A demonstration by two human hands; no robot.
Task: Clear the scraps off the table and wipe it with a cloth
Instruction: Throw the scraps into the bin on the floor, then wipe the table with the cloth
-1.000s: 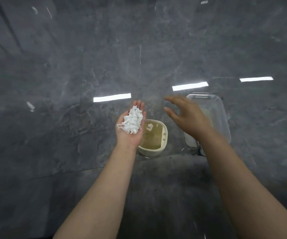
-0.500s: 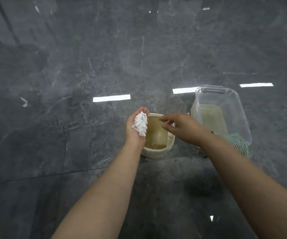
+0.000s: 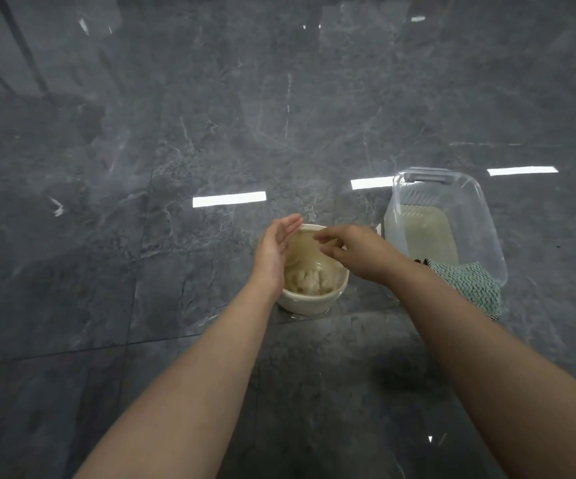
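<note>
Both empty hands over bin (image 3: pixel 309 300), scraps (image 3: pixel 309 280) inside

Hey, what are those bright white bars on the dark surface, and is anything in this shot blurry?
Head view: the white bars are glare, ceiling lights mirrored in the glossy grey surface; the right hand over the beige bin has slightly motion-blurred fingertips; the left hand is sharper; wide-angle distortion bends the edges.
</note>
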